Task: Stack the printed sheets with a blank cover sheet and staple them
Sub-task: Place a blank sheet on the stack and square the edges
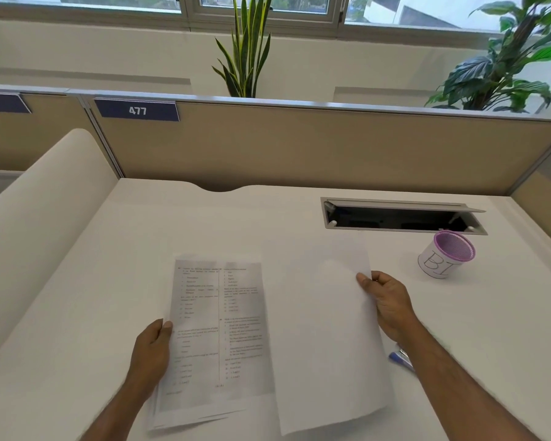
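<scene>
A small pile of printed sheets (217, 338) lies on the white desk in front of me, its lower edges slightly fanned. My left hand (151, 354) grips the pile's left edge, thumb on top. A blank white sheet (322, 329) is held to the right of the pile, its left edge overlapping the printed sheets. My right hand (387, 305) pinches the blank sheet's right edge. A blue stapler (400, 359) lies on the desk, partly hidden under my right forearm.
A purple mesh pen cup (446, 257) with a white label stands at the right. An open cable tray (401, 219) is set into the desk behind it. A beige partition (299, 148) closes the back; a curved white divider (35, 224) borders the left.
</scene>
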{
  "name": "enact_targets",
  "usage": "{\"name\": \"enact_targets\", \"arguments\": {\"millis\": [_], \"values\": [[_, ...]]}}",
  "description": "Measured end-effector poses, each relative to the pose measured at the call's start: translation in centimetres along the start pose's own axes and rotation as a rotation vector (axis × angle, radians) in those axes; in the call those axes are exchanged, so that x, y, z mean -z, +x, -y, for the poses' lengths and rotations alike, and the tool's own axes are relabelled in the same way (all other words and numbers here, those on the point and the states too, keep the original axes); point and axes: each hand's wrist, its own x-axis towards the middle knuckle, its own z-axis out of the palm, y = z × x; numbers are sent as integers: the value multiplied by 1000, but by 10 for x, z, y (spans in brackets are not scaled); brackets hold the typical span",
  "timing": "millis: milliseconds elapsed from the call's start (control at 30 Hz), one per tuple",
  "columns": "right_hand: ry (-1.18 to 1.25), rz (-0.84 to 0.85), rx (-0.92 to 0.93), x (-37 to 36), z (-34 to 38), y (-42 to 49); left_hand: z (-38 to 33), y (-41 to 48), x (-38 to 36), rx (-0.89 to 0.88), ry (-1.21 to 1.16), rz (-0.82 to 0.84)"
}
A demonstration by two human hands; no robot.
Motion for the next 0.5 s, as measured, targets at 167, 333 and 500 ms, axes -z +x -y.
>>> {"name": "enact_targets", "arguments": {"millis": [167, 333, 500], "values": [[92, 6, -21, -16, -7, -13, -19, -13, -20, -48, -67, 59], [104, 8, -35, -35, -19, -20, -42, -30, -40, -90, -158, 123], [19, -4, -38, -48, -33, -23, -43, -34, -51, -88, -204, 199]]}}
